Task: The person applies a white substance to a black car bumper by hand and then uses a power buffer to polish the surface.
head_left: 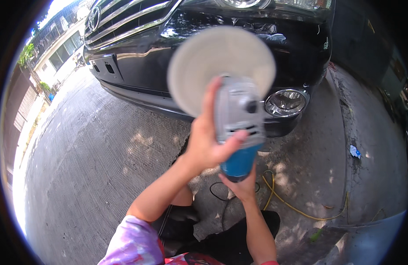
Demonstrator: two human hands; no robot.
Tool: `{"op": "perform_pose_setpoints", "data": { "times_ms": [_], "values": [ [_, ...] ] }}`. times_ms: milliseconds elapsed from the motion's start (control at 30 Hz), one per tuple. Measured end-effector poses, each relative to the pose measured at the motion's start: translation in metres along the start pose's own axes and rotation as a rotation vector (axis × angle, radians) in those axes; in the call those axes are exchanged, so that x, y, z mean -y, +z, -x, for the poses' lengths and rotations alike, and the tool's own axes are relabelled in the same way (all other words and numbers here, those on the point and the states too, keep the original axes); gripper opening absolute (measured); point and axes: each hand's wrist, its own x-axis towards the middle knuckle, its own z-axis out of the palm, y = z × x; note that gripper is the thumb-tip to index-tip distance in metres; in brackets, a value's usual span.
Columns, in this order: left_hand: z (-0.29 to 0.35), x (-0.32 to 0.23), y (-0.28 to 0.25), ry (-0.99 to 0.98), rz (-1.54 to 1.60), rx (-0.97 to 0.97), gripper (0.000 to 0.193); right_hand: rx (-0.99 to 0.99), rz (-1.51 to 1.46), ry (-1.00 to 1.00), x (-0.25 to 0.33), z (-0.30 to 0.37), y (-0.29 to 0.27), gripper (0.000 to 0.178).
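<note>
Ideally, with the left hand (206,143) gripping the grey head and the right hand (241,185) closed around the blue handle, the polisher (237,123), mid-frame, meets the black car bumper (168,66) with its pad (219,66) flat.

Your left arm (164,194) wears a short tie-dye sleeve (133,243) in purple, pink and white, ending well back from the grip. Your right forearm (259,229) is bare, with a red cuff edge (270,263) far below the grip.

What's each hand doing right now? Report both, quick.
Left hand: closed around the grey head of the polisher.
Right hand: gripping the polisher's blue handle from below.
</note>
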Motion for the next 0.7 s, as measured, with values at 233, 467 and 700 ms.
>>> {"op": "perform_pose_setpoints", "data": {
  "times_ms": [233, 467, 700],
  "values": [
    [0.027, 0.019, -0.075, -0.186, 0.066, -0.373, 0.084, 0.142, 0.262, -0.2, 0.006, -0.025, 0.041, 0.108],
    [0.052, 0.065, -0.109, -0.21, 0.284, -0.588, 0.068, 0.348, 0.251, -0.33, 0.002, -0.043, 0.05, 0.109],
    [0.013, 0.013, -0.089, -0.173, 0.205, -0.561, 0.083, 0.406, 0.11, -0.354, 0.012, -0.037, 0.031, 0.101]
  ]
}}
